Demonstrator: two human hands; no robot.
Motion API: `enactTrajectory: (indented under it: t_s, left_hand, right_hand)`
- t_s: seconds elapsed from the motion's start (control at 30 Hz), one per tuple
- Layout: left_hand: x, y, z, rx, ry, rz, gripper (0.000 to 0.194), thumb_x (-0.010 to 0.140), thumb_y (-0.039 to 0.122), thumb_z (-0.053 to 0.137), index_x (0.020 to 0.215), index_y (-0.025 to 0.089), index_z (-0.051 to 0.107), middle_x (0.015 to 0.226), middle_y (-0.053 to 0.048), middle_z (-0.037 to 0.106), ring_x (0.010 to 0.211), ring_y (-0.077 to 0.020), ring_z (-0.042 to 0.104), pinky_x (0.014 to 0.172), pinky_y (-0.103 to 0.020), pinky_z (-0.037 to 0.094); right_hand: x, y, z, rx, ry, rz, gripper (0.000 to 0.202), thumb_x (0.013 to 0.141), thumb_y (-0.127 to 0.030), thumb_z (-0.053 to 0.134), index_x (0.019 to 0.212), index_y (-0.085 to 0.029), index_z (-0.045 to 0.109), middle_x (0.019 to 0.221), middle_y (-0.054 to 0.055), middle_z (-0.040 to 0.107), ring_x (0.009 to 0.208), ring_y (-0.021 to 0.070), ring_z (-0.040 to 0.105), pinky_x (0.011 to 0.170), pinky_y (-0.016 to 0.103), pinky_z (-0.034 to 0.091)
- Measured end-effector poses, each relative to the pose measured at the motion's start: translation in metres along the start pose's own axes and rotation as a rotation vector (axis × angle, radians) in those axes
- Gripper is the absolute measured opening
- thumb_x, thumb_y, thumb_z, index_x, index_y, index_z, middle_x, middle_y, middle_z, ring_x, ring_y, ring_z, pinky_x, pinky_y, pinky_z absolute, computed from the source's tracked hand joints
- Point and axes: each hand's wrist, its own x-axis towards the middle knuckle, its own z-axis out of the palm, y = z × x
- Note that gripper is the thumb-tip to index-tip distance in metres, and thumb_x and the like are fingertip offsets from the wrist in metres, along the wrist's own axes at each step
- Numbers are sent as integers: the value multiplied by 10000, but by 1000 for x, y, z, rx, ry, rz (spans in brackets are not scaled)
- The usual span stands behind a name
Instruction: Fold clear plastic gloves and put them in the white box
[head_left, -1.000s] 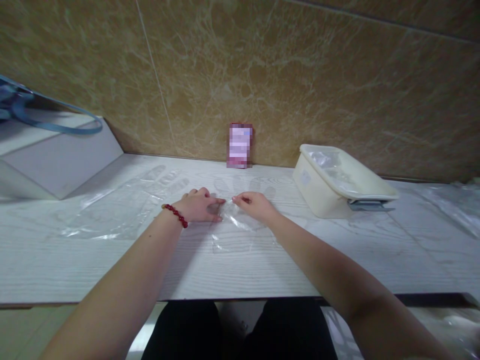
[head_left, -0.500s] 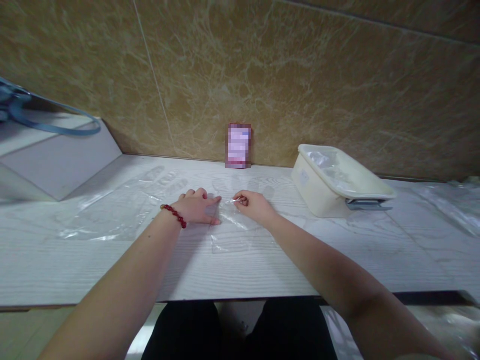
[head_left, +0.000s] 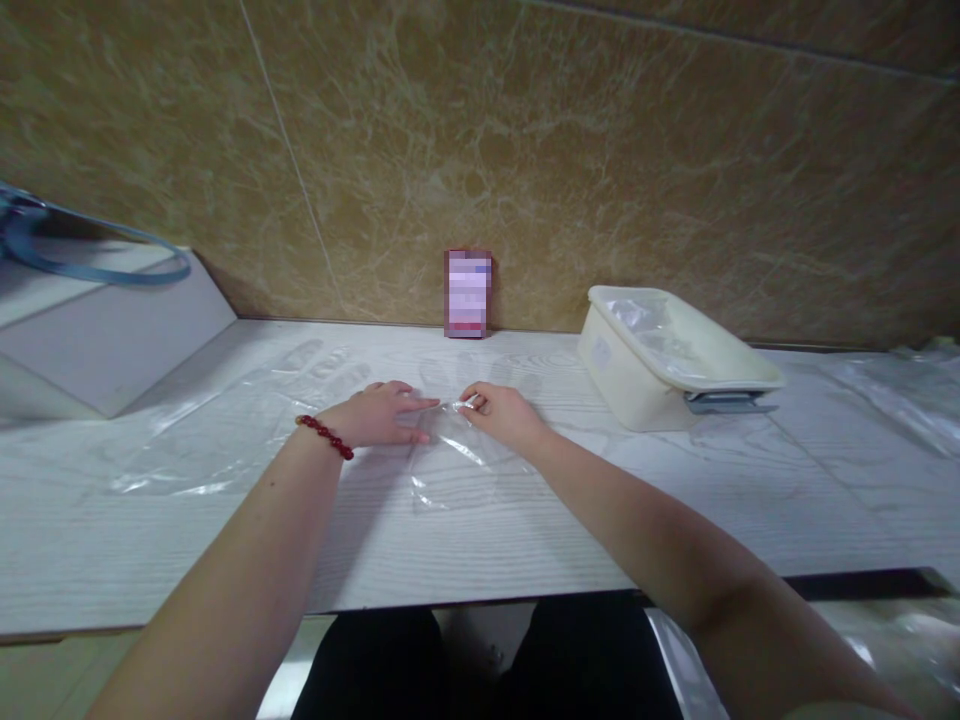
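A clear plastic bag point(head_left: 457, 470) lies in front of me on the white wood-grain table point(head_left: 360, 560). My right hand point(head_left: 501, 415) pinches the bag's far edge between thumb and fingers. Beside it, at the bag's left edge, my left hand point(head_left: 386, 414) rests with its fingers spread, the index finger and thumb reaching to the film. A red bead bracelet point(head_left: 325, 434) circles the left wrist. Further left lies more flat clear plastic film point(head_left: 217, 430), partly behind my left forearm.
A cream plastic bin point(head_left: 637, 385) with clear plastic inside stands at the right. A phone point(head_left: 467, 295), its screen blurred, leans on the marble wall. At the left is a white box point(head_left: 135, 335) with a blue strap point(head_left: 97, 272); more clear plastic point(head_left: 907, 395) lies far right.
The camera view has shifted slightly. My right hand still pinches the bag's edge, and my left hand stays at its left side with the fingers a little further from the bag.
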Motion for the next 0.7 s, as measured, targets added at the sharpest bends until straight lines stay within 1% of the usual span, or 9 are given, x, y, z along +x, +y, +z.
enactTrajectory:
  t_s: [0.1, 0.17, 0.3, 0.4, 0.5, 0.57, 0.7]
  left_hand:
    - [0, -2, -2, 22, -103, -1, 608, 685, 613, 416, 1204, 296, 444, 1214, -95, 469, 1108, -284, 401, 918, -403, 279]
    - [-2, -2, -6, 39, -116, -42, 635, 698, 599, 405, 1231, 255, 417, 1239, -109, 446, 1136, -280, 377, 936, -397, 266]
    - [-9, -1, -18, 67, -93, -140, 678, 697, 597, 393, 1230, 179, 420, 1255, -122, 426, 1133, -263, 390, 941, -364, 282]
    - [-13, 2, -27, 57, -51, -153, 644, 717, 582, 360, 1200, 165, 449, 1210, -88, 480, 1100, -227, 429, 932, -323, 306]
    - [-13, 4, -32, 62, -54, -181, 617, 728, 565, 350, 1161, 147, 483, 1158, -87, 523, 1056, -219, 467, 916, -310, 328]
    - [-10, 4, -29, 57, -57, -158, 596, 726, 557, 367, 1145, 154, 496, 1142, -85, 533, 1039, -224, 477, 906, -320, 338]
    - [2, 0, -15, 0, 52, -2, 523, 732, 516, 403, 1123, 183, 507, 1149, -82, 516, 1054, -224, 453, 921, -347, 321]
  right_hand:
    - [1, -3, -2, -41, 29, -11, 144, 722, -313, 561, 839, -231, 579, 708, -27, 618, 597, 90, 532, 534, 195, 354]
    - [3, -3, -2, -35, 43, -22, 149, 718, -308, 569, 843, -228, 576, 711, -26, 620, 610, 92, 535, 539, 196, 350]
    - [7, -2, 2, 60, 30, -54, 150, 707, -270, 589, 842, -208, 571, 676, -29, 600, 614, 84, 529, 557, 189, 355]
    - [9, -1, 4, 116, 33, -84, 108, 708, -228, 585, 809, -191, 572, 659, -28, 583, 621, 81, 522, 575, 188, 360]
    - [10, -2, 5, 149, 36, -104, 78, 709, -210, 579, 782, -181, 572, 655, -27, 575, 622, 81, 516, 584, 188, 364]
    - [10, -1, 5, 171, 44, -105, 64, 710, -206, 575, 767, -178, 569, 655, -27, 571, 625, 80, 515, 586, 187, 368]
    - [11, 1, 6, 220, 59, -123, 59, 716, -218, 560, 762, -180, 561, 673, -29, 567, 637, 81, 515, 600, 189, 377]
